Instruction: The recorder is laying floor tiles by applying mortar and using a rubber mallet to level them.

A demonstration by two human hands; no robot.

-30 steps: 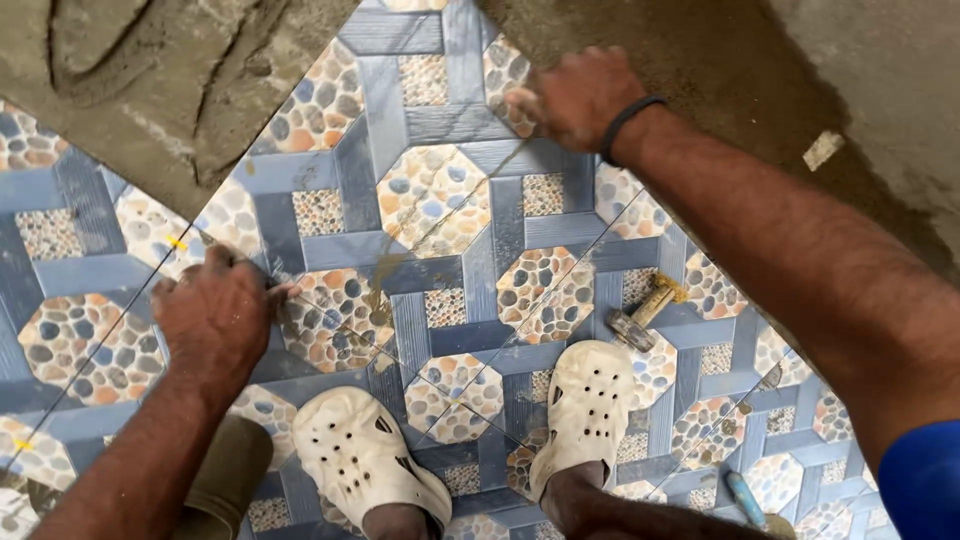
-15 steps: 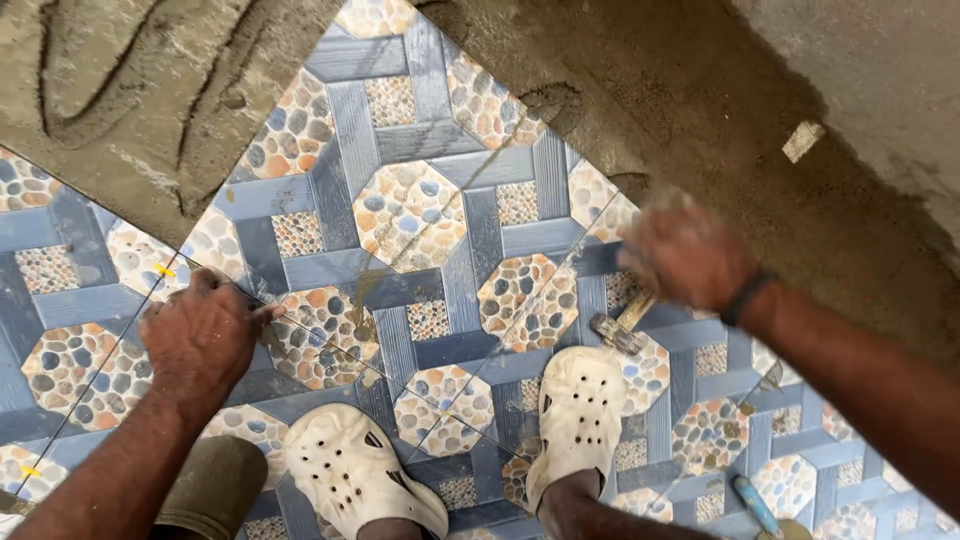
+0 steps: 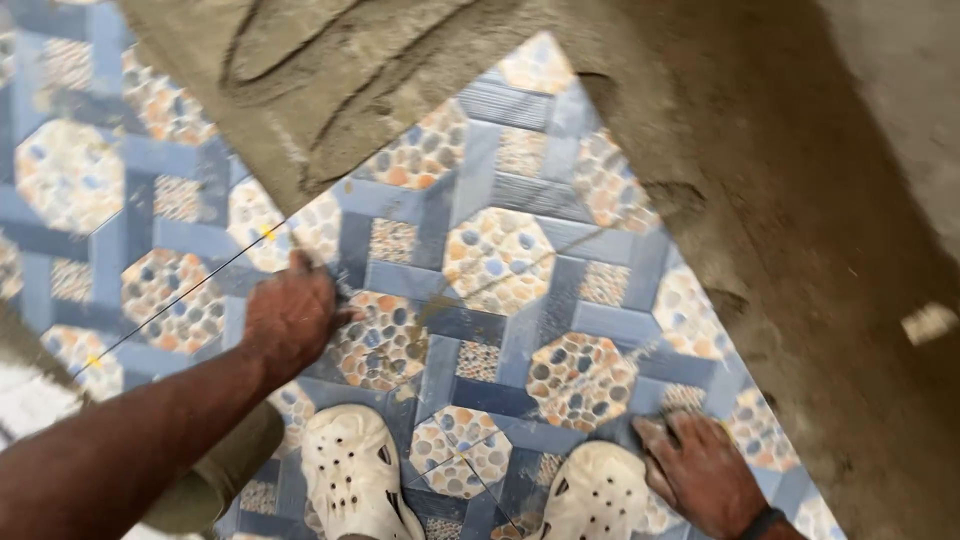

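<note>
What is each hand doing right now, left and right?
Left hand: fingers curled, pressed on the patterned tile; whether it holds anything cannot be told.
Right hand: open, flat on the tile beside the white shoe.

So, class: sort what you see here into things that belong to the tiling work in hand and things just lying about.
In use:
left hand pressing the patterned tile
right hand on that tile's corner
wet mortar bed
yellow tile spacer

Lying about:
pale scrap on the mortar

The white clogs are the person's footwear.

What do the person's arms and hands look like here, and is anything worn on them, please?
Both forearms are bare, with no sleeves or gloves in view. The left hand wears nothing; the right hand has a dark band at the wrist and grey mortar smears on its fingers.
</note>
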